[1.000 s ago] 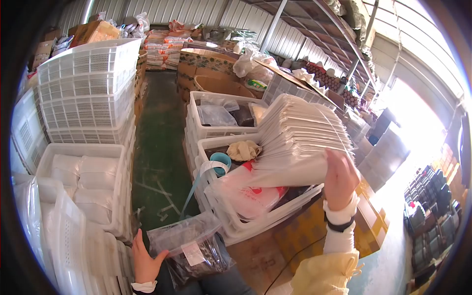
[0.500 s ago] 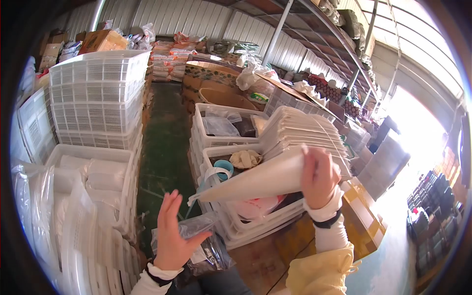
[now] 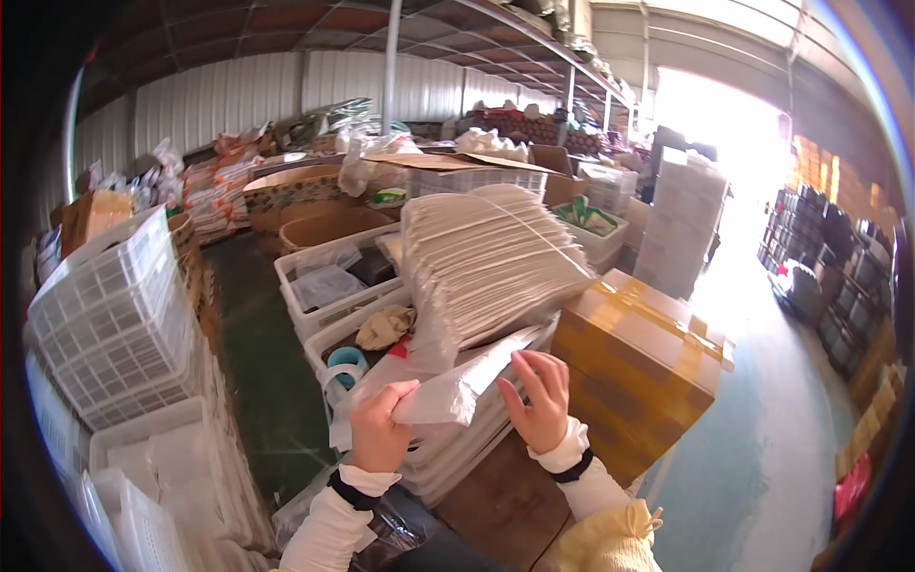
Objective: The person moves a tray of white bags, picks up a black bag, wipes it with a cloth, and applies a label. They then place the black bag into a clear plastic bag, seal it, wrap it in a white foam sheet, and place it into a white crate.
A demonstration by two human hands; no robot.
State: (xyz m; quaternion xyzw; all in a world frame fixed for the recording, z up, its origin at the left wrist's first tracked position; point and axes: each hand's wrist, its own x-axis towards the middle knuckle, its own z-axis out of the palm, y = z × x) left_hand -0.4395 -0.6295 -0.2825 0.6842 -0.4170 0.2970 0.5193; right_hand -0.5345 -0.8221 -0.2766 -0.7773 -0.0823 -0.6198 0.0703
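Observation:
A thin white plastic bag [image 3: 462, 389], or a sheet that looks like one, stretches between my hands over a white crate. My left hand [image 3: 379, 429] is closed on its near left end, thumb on top. At its right edge, my right hand [image 3: 539, 400] has bent fingers, with the thumb apart from them. Just behind lies a thick stack of similar white sheets [image 3: 500, 253] tied with string. The white crate [image 3: 319, 348] under the bag also holds a blue tape roll [image 3: 345, 366] and a crumpled beige cloth [image 3: 384, 327].
A taped cardboard box [image 3: 634, 367] stands right of the crates. Another white crate [image 3: 303, 319] with plastic packets sits behind. Stacked white baskets [image 3: 114, 319] line the left side beside a green floor strip [image 3: 253, 334]. Pale floor [image 3: 743, 458] runs along the right.
My right hand has come down from its raised hold on the bag. My left hand, open before, now grips the bag's left end. The view has turned right.

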